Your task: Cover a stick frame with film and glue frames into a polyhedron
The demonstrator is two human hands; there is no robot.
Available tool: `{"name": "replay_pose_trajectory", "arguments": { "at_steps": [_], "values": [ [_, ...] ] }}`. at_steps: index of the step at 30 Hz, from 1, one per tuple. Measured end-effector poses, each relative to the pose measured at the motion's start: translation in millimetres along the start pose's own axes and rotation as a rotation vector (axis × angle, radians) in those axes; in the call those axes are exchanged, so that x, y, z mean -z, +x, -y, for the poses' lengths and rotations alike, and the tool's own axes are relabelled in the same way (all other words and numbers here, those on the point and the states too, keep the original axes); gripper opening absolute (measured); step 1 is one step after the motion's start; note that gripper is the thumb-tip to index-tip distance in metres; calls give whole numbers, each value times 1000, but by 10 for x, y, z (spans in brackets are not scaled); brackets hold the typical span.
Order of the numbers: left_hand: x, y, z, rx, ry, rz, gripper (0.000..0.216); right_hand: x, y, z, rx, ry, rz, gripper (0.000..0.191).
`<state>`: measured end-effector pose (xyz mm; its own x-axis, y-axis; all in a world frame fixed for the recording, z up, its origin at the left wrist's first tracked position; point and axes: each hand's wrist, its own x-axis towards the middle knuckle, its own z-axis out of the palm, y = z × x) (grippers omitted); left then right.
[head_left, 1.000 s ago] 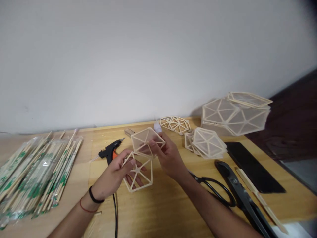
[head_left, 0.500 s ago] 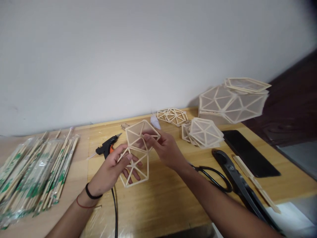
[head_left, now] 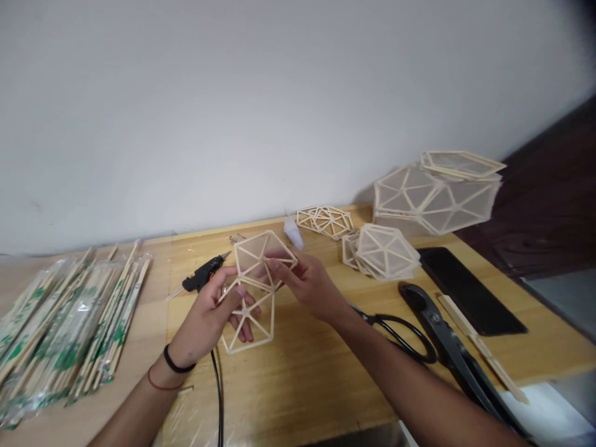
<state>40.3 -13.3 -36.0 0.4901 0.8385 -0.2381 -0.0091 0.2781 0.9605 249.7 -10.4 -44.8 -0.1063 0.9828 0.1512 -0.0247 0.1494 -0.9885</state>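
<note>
My left hand (head_left: 223,310) grips an open wooden stick frame (head_left: 248,318) with spokes meeting at its middle. Against the frame's upper edge sits a covered stick panel (head_left: 254,253), its sticks backed by thin translucent sheeting. My right hand (head_left: 305,282) pinches that panel at its right side, thumb in front and fingers behind. The two pieces meet along one edge; whether they are joined I cannot tell. Behind my left hand lies a black glue gun (head_left: 203,273), partly hidden, its cord running down the table.
Bagged wooden sticks (head_left: 69,323) cover the left. At the back are bare frames (head_left: 326,220) and a white object (head_left: 293,233). To the right are covered panels (head_left: 386,251), a larger panel assembly (head_left: 437,197), scissors (head_left: 405,335), a black cutting tool (head_left: 442,338) and a black flat slab (head_left: 470,292).
Both hands and the two held pieces have shifted slightly left. The view has tilted a little, and both grips look the same.
</note>
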Motion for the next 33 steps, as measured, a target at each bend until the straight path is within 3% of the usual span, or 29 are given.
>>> {"name": "replay_pose_trajectory", "arguments": {
  "at_steps": [14,24,33],
  "values": [
    [-16,-20,-48,21,-14,-56,58,-1,-21,7,16,9,53,34],
    [-12,5,-73,6,52,-83,46,-9,-23,8,25,-19,76,36],
    [3,11,-59,20,52,-105,43,-11,-33,51,38,-141,94,28]
  ]
}}
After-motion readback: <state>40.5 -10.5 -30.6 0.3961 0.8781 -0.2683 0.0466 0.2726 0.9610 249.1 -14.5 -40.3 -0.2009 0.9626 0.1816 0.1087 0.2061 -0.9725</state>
